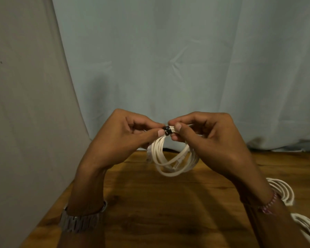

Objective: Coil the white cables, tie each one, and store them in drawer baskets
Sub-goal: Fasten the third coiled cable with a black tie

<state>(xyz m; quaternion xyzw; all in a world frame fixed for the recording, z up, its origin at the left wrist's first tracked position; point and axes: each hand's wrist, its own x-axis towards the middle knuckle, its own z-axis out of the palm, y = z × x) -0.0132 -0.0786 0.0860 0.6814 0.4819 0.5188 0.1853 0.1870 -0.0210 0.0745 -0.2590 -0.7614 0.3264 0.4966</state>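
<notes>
White cable coil (170, 158) hangs at centre frame above the wooden table (150, 203) — the left hand (125, 138) and right hand (209, 140) both pinch its top, where a black tie (167, 130) already wraps the strands. This one looks nearly tied. Two more white coils (283, 192) lie at lower right — whether tied, I cannot tell. No drawer baskets show, so storing remains.

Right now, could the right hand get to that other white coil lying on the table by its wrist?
Probably yes, but not freely: the right hand pinches the held coil beside its black tie, as does the left hand. The table coil lies unobstructed just beyond the wrist, so it must let go first.
</notes>
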